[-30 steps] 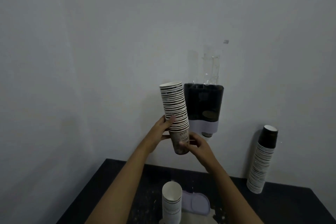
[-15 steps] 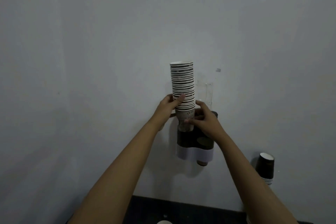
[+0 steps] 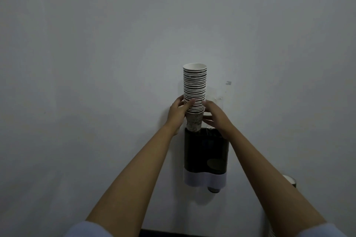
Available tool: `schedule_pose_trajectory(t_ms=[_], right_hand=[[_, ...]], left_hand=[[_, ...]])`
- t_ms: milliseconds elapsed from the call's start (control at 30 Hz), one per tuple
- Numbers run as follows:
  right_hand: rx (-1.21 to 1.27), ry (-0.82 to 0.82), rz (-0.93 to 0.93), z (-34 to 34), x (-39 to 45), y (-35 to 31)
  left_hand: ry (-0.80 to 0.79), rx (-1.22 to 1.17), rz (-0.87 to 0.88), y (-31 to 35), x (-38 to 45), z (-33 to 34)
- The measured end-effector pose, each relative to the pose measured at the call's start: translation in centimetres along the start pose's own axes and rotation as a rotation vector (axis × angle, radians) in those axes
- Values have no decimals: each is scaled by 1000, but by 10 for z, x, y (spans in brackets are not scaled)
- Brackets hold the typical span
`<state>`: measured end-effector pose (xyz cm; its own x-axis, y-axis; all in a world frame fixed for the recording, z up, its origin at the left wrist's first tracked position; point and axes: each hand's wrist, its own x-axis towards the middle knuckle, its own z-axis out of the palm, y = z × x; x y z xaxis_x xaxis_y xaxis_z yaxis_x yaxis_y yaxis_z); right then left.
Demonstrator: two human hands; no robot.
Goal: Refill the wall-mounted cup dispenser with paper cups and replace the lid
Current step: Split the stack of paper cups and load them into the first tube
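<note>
Nearest the camera, two pale sleeves (image 3: 86, 230) and bare forearms rose toward the wall. The left hand (image 3: 178, 112) was wrapped around the left side of the cup stack (image 3: 195, 92), fingers curled on the lower rims; the right hand (image 3: 215, 115) pressed against the stack's right side, its fingers partly spread near the bottom cup — both hands gripped the same load, at roughly equal reach. The stack stood upright, its long axis vertical, mouth upward, and its bottom cup sat just at the open top of the left-hand side of the wall-mounted dispenser (image 3: 206, 152), which lay directly below the hands. The coming move therefore appeared to turn on one relation: stack axis in line with the dispenser's tube, travel straight down. A slight tilt would likely catch a rim on the opening. A cup base (image 3: 213, 190) showed beneath the dispenser's right outlet. Farther right, low against the wall (image 3: 96, 44), another cup rim (image 3: 290, 179) was partly visible. The lid was not in view — still to be replaced.
</note>
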<state>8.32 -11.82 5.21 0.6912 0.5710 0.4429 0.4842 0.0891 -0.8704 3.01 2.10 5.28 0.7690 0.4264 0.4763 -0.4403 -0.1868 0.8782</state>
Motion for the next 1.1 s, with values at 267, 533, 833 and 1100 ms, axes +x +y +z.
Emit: schedule_pose_trajectory(t_ms=[267,533,833,1100], right_hand=[[-44,-88,83,-6,6,29],[50,16,329,-7,16,33],[40,39,377,-3,14,33],[-7,25,402,-3,14,31]], left_hand=[[-33,26,-75,-42,12,5],[-37,85,-95,-61,10,3],[-36,197,-106,-67,9,0],[-48,258,-148,-67,10,2]])
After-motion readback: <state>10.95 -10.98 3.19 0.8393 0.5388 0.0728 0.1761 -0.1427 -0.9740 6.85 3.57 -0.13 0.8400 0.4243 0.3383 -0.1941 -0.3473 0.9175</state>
